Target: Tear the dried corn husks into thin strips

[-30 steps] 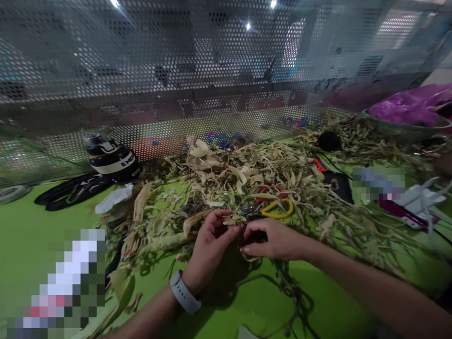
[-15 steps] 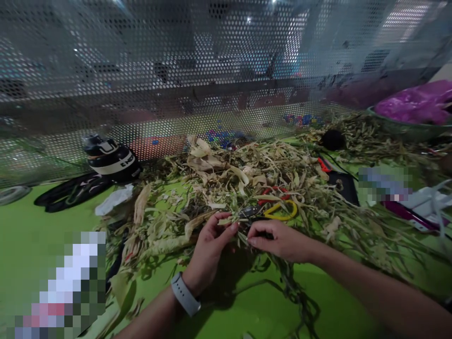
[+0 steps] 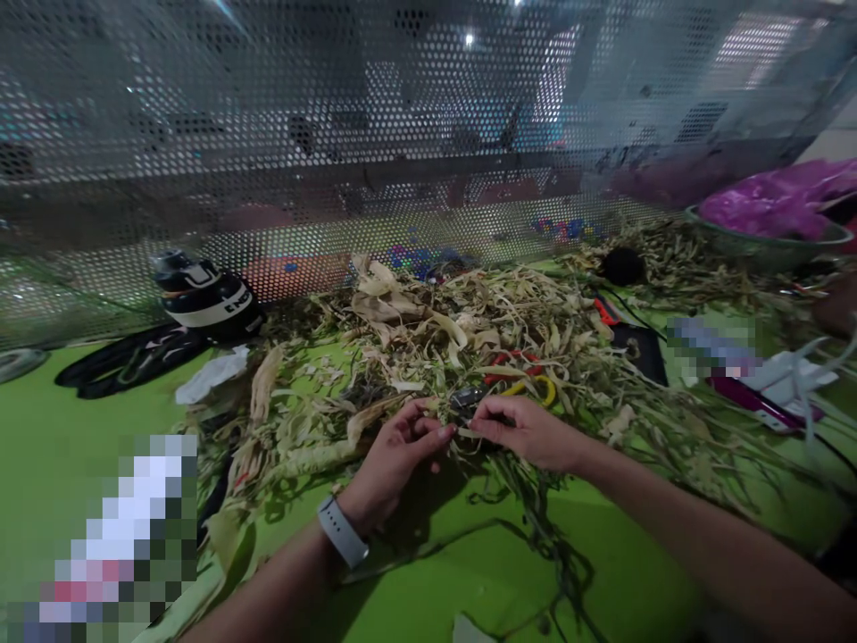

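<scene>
My left hand (image 3: 395, 455), with a white watch at the wrist, and my right hand (image 3: 526, 433) meet at the near edge of a heap of dried leaf strips (image 3: 469, 348). Both hands pinch the same thin pale strip (image 3: 463, 433) stretched between their fingertips. Just behind the fingers lie scissors with yellow and red handles (image 3: 528, 386), half buried in the leaves. A dark green stem trails from under my right hand toward me over the green table (image 3: 80, 420).
A perforated metal screen (image 3: 335, 161) closes the far side. A black and white bag (image 3: 204, 299) with straps lies at left beside a white scrap (image 3: 214, 375). At right are a bowl holding purple plastic (image 3: 777, 214), a black pouch (image 3: 639, 348) and a white and purple object (image 3: 777, 393).
Both hands have moved slightly away from me, closer to the scissors, and drawn nearer each other. The pale strip now shows stretched between their fingertips.
</scene>
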`<move>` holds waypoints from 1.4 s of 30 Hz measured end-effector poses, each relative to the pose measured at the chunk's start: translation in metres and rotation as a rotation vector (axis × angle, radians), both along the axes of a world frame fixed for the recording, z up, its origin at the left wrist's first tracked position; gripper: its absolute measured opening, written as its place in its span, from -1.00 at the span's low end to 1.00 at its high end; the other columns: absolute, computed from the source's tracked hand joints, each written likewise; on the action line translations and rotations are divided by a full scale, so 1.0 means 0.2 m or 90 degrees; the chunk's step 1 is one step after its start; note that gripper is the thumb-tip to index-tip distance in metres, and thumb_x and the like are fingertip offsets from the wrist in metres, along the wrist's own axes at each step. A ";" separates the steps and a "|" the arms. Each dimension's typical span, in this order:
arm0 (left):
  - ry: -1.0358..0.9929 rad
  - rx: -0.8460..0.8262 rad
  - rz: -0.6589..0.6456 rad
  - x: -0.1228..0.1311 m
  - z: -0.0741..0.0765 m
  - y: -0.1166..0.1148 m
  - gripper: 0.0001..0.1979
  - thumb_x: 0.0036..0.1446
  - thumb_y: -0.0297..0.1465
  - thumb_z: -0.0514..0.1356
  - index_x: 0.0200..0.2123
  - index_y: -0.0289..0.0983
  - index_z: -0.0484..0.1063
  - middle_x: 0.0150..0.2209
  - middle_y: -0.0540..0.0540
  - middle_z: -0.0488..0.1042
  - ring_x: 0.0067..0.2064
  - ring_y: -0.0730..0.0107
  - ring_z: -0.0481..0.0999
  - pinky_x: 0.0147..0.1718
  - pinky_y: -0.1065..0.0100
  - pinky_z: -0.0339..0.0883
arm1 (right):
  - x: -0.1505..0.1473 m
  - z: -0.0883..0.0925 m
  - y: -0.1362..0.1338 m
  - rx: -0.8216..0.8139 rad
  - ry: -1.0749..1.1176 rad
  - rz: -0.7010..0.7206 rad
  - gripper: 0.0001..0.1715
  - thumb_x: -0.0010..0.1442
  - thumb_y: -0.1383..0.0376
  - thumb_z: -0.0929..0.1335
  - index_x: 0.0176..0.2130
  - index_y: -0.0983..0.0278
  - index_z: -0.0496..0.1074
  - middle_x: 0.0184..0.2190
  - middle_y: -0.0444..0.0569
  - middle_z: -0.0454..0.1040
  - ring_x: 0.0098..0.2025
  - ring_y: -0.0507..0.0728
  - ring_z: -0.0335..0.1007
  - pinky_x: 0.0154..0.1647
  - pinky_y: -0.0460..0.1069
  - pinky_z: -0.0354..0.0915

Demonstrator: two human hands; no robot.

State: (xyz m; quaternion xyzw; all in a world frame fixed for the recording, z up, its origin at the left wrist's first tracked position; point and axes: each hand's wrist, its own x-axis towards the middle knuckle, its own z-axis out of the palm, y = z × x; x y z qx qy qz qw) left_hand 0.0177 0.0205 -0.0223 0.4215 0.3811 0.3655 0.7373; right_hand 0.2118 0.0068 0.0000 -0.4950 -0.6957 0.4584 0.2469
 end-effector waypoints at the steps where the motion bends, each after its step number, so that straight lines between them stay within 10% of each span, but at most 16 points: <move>1: -0.002 0.001 -0.003 0.00 0.00 0.00 -0.61 -0.16 -0.35 0.35 -0.24 -0.25 0.31 -0.53 0.11 0.37 -0.55 0.60 0.27 -0.64 0.59 0.21 | 0.01 0.00 0.01 0.002 0.005 0.002 -0.66 0.17 0.08 0.24 -0.39 0.32 0.33 -0.54 -0.20 0.19 -0.49 -0.03 0.07 -0.48 -0.13 0.05; 15: -0.017 0.043 0.145 -0.01 0.02 0.00 -0.52 -0.18 -0.34 0.36 -0.14 -0.26 0.33 -0.50 0.11 0.42 -0.59 0.68 0.27 -0.61 0.62 0.16 | 0.15 0.14 0.06 -0.130 -0.056 0.206 -0.60 0.08 0.04 0.31 -0.46 0.34 0.37 -0.62 -0.23 0.26 -0.59 -0.08 0.12 -0.56 -0.17 0.07; 21: -0.038 0.082 0.159 -0.01 0.05 0.00 -0.50 -0.19 -0.33 0.36 -0.13 -0.25 0.33 -0.48 0.09 0.42 -0.53 0.61 0.34 -0.54 0.57 0.23 | 0.12 0.17 0.05 -0.108 -0.023 0.085 -0.59 0.03 0.00 0.35 -0.40 0.32 0.46 -0.48 -0.10 0.41 -0.44 0.01 0.33 -0.34 -0.09 0.23; 29: -0.174 0.230 0.485 -0.18 0.23 0.10 -0.61 -0.18 -0.38 0.34 -0.22 -0.03 0.37 -0.37 0.16 0.40 -0.35 0.61 0.39 -0.37 0.57 0.29 | -0.13 0.07 -0.05 -0.113 0.056 0.101 -0.76 -0.05 0.19 0.42 -0.40 0.32 0.49 -0.56 -0.18 0.42 -0.49 -0.03 0.28 -0.43 -0.14 0.17; 34: -0.027 0.176 0.218 -0.09 0.16 0.04 -0.54 -0.12 -0.32 0.31 -0.09 -0.14 0.32 -0.42 0.10 0.41 -0.48 0.62 0.34 -0.54 0.59 0.20 | -0.17 0.04 0.00 -0.066 0.197 -0.122 -0.90 -0.07 0.30 0.39 -0.50 0.32 0.44 -0.59 -0.20 0.36 -0.50 -0.03 0.17 -0.45 -0.13 0.09; 42: 0.024 0.156 0.076 0.00 0.07 -0.03 -0.62 -0.20 -0.29 0.35 -0.38 -0.25 0.21 -0.55 0.11 0.39 -0.57 0.60 0.27 -0.60 0.56 0.10 | -0.24 0.00 0.01 -0.137 0.359 -0.172 -0.68 -0.01 0.08 0.28 -0.53 0.29 0.38 -0.58 -0.15 0.37 -0.46 0.04 0.26 -0.34 -0.06 0.18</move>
